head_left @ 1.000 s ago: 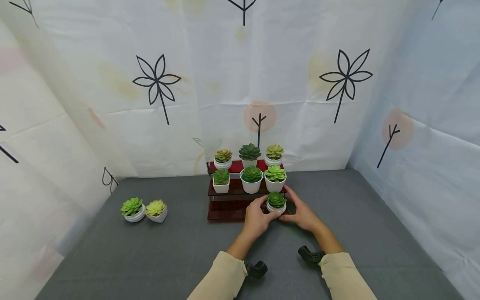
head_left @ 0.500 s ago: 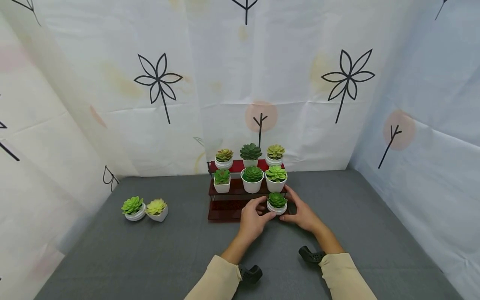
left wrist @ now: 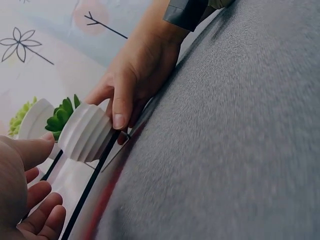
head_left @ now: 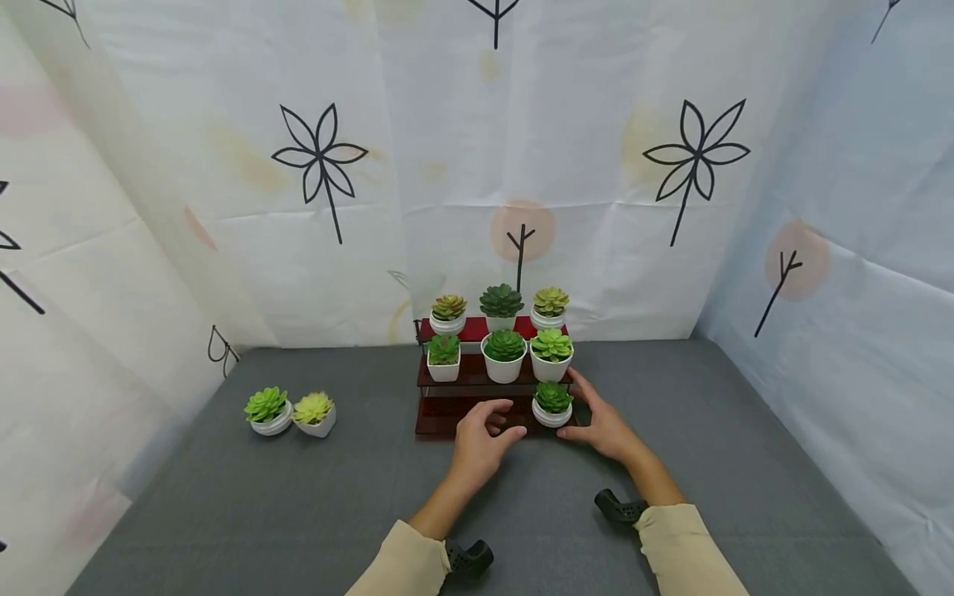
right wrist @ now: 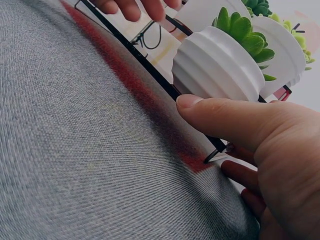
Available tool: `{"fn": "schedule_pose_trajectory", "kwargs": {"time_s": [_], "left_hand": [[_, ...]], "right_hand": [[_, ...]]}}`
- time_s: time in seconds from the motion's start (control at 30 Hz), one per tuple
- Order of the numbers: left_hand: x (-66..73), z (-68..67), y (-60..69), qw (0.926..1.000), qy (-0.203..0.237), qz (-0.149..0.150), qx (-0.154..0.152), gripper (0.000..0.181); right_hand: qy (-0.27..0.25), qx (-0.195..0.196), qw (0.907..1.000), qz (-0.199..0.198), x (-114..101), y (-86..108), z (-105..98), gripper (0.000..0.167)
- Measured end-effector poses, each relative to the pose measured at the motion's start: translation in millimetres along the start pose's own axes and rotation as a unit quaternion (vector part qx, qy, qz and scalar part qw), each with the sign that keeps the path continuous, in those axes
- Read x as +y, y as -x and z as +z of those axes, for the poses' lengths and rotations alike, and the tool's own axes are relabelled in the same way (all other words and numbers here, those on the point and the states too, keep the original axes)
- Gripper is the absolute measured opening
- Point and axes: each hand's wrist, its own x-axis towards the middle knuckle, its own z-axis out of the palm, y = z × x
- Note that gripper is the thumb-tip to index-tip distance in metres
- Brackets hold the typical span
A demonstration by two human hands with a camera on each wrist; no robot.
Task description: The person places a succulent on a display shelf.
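Note:
A dark red three-tier plant stand (head_left: 447,415) stands near the back of the table. A small green succulent in a ribbed white pot (head_left: 552,406) sits at the right end of its lowest tier. My left hand (head_left: 477,447) is left of this pot and apart from it, fingers loosely bent with nothing between them. My right hand (head_left: 607,432) holds the stand's right front corner. In the right wrist view its thumb (right wrist: 215,112) lies on the black shelf edge close beside the pot, and the fingers (right wrist: 242,177) curl below the corner, partly hidden.
Several potted succulents (head_left: 503,346) fill the middle and top tiers. Two more, a bright green one (head_left: 268,410) and a yellow-green one (head_left: 314,413), stand on the grey tabletop (head_left: 261,513) at the left. Patterned white cloth (head_left: 447,124) hangs behind and at both sides.
My left hand has let go of the ribbed pot and drawn away to the left. The pot stays at the right end of the lowest tier, and my right hand has barely moved.

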Motion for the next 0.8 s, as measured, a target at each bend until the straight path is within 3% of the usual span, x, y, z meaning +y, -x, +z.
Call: {"fn": "schedule_pose_trajectory", "kwargs": {"time_s": [0.37, 0.8], "left_hand": [[-1.5, -23.5, 5.4, 0.9990, 0.006, 0.042, 0.018, 0.029], [-20.8, -61.8, 14.3, 0.9981, -0.022, 0.031, 0.048, 0.017]], "right_hand": [[0.006, -0.002, 1.0000, 0.004, 0, -0.5, -1, 0.102], [0.012, -0.001, 0.9999, 0.005, 0, 0.3, -1, 0.101]]}}
